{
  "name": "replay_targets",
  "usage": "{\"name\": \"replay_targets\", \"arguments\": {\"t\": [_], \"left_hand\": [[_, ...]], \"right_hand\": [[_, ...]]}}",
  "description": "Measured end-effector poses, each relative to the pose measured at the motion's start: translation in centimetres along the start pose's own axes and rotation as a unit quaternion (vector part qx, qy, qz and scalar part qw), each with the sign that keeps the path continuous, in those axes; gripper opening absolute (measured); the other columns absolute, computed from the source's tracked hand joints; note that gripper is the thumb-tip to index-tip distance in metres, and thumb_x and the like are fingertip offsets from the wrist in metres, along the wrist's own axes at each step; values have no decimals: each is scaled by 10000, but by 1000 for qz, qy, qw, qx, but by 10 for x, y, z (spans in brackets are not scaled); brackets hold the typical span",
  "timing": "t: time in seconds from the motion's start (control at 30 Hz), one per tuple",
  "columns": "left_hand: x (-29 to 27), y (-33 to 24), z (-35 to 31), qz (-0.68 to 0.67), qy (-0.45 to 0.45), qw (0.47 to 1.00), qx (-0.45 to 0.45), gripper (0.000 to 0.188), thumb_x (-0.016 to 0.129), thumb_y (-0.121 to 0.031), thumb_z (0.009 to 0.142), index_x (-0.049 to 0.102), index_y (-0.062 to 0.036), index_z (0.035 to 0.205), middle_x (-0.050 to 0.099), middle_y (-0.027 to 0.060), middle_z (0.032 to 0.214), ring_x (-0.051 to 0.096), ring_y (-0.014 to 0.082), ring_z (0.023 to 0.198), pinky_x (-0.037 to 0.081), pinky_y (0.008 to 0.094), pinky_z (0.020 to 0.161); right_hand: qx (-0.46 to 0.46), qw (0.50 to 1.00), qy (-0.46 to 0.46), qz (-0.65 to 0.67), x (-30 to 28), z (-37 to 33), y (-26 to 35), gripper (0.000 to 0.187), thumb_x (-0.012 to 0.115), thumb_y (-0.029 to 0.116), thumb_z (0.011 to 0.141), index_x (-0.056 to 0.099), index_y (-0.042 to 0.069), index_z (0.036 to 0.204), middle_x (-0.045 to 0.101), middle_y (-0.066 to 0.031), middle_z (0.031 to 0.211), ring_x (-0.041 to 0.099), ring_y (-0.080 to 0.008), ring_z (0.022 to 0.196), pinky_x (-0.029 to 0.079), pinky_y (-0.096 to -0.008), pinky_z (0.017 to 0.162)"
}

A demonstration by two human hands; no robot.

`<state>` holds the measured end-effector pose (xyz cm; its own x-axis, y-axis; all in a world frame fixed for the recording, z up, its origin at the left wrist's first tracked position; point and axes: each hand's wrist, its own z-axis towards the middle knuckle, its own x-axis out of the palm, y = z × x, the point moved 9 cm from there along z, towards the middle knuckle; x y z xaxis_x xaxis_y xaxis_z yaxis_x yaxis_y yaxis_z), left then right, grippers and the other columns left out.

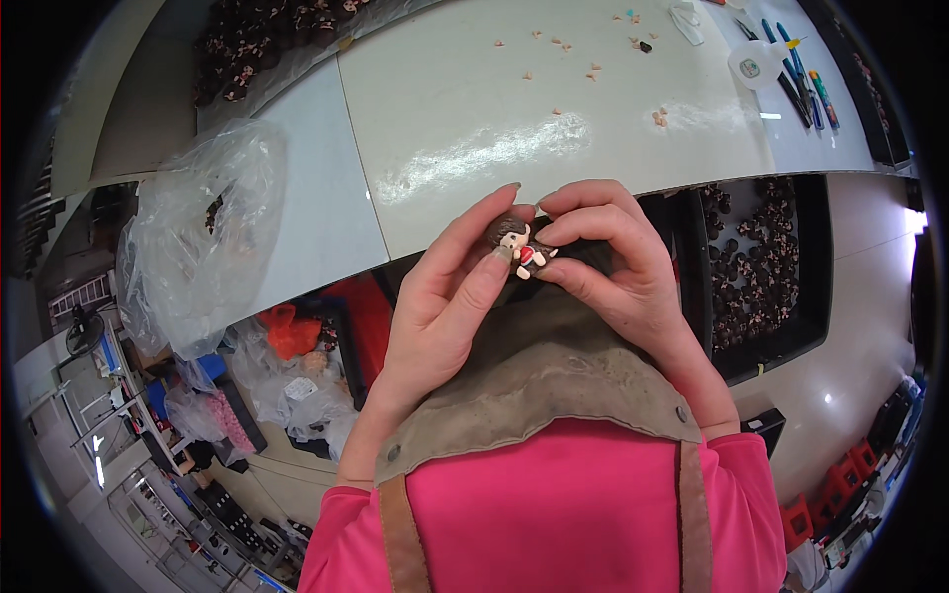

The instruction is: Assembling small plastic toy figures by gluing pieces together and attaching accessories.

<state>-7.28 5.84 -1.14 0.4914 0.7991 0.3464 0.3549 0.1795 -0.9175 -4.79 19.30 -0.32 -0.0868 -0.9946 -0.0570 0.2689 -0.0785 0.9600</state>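
White worktable [474, 128] fills the upper view, its far edges bent by the lens; a grey apron [534, 376] over a pink top covers the lower middle and hides the person's lap and whatever lies under the hands. Crumpled clear plastic bag [203, 232] sits at the table's left edge, contents dark and hard to make out. Black tray [816, 296] to the right, below the table edge, holds many small dark figurine pieces, too small to tell apart; its left part is blocked by the right hand. A second heap of dark pieces [267, 44] at upper left is cut off by the rim. Left hand [445, 306] and right hand [608, 267] meet just under the table edge, both pinching a small figurine [521, 249] with brown hair and a red front; its lower half is hidden by fingertips. Pens and tools [801, 69] lie far right, tiny pinkish bits [593, 71] scattered nearby.
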Motion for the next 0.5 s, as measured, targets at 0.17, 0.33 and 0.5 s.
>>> {"name": "replay_targets", "arguments": {"t": [0.17,0.33,0.5], "left_hand": [[-2,2,-1,6,1,1000,-5,444,461,-59,976,384,-33,1412,512,86,1294,487,127,1167,371,272,1010],[-5,5,-3,-14,-14,999,-26,453,472,-69,970,387,-42,1414,518,79,1284,490,122,1160,372,273,1007],[-6,6,-3,-15,-19,999,-25,447,466,-86,976,389,-41,1414,524,79,1276,493,122,1161,376,273,1005]], "right_hand": [[10,1000,3,10,0,-1,-2,245,753,53,752,662,71,979,570,-88,1085,586,-199,996,503,-291,814],[19,1000,5,17,3,-1,-3,247,753,46,748,662,69,977,571,-87,1074,595,-199,987,507,-294,814],[11,1000,3,23,4,-1,-2,244,752,41,747,660,63,972,575,-82,1057,598,-194,980,508,-287,809]]}}
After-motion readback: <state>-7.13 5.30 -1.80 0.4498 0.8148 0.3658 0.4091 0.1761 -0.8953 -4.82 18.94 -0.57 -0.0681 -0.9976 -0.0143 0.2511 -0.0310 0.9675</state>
